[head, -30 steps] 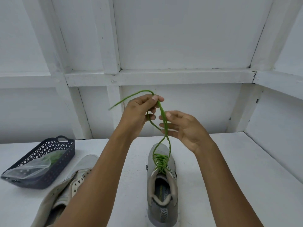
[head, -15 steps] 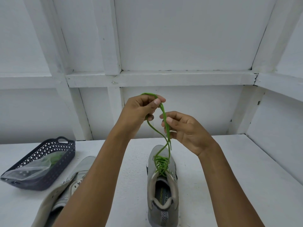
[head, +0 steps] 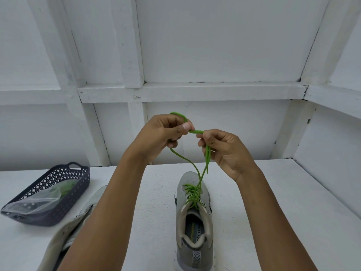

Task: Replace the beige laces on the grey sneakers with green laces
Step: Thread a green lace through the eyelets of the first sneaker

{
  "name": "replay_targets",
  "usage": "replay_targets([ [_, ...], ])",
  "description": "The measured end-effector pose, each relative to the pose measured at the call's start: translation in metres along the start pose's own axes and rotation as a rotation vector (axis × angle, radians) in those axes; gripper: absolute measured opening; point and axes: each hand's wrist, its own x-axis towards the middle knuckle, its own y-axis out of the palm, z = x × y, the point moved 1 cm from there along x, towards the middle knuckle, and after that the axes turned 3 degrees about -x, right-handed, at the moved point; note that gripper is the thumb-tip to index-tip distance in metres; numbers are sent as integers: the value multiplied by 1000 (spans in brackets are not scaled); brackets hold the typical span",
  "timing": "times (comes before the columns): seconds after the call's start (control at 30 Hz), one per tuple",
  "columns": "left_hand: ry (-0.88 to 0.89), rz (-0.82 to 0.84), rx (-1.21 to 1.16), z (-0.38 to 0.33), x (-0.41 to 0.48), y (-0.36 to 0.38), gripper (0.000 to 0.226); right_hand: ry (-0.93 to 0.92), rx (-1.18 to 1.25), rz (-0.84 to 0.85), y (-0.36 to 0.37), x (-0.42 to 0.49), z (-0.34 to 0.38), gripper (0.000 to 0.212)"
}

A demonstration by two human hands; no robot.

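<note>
While the person holds both arms out over the white table (head: 273,212), the two hands meet in the air with a green lace (head: 192,195) between them.

From the head view, the left hand (head: 162,133) has its fingers curled and pinches the lace between thumb and forefinger. A small loop of lace arches over the top of its knuckles, and one strand drops from under its curled fingers. The right hand (head: 226,151) is just beside it, almost fingertip to fingertip. It nips the same lace at its fingertips, so a short green stretch bridges the gap between the hands. More strands hang down past its palm. The strands cross below the hands and run into the criss-cross lacing on a grey sneaker (head: 195,227). This shoe stands upright on the table under the hands, between the two forearms, with its heel toward the person.

A second sneaker (head: 64,235) lies out beyond the left forearm, which partly covers it. Farther out on that side sits a dark basket (head: 78,190) holding a clear plastic bag (head: 39,204) with something green inside. A white panelled wall (head: 214,45) rises beyond the fingertips.
</note>
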Motion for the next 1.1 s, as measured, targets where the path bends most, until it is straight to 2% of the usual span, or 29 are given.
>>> replay_targets([
  [0.13, -1, -26, 121, -2, -1, 0, 9, 15, -44, -63, -1, 0, 1, 26],
  [0.2, 0, -29, 178, -3, -1, -1, 3, -9, -86, -86, -1, 1, 1, 24],
  [0.27, 19, -69, 212, -2, 0, -1, 8, -28, -99, -98, -2, 1, 1, 22],
  [0.33, 55, -122, 224, -1, 1, 2, 10, -15, -57, -76, -2, 2, 2, 23],
  [0.47, 121, -181, 227, -2, 2, 10, 9, 113, 39, 0, 2, 2, 6, 41],
  [0.6, 122, -157, 189, 3, 2, 16, 9, 125, 33, 9, 9, 2, 6, 32],
  [0.77, 120, -144, 152, 11, 1, 17, 12, 177, 279, -161, 9, 8, -1, 9],
  [0.83, 95, -167, 79, 15, -1, 17, 20, 177, 421, -191, 5, 9, -5, 6],
  [0.97, 52, -204, -253, 21, -4, 8, 21, 136, 626, -200, -9, 7, -10, 18],
  [1.03, 21, -218, -446, 27, -5, 2, 24, 118, 658, -253, -18, 4, -14, 22],
  [1.1, -28, -240, -627, 34, -7, -4, 27, 135, 574, -314, -28, 1, -19, 23],
])
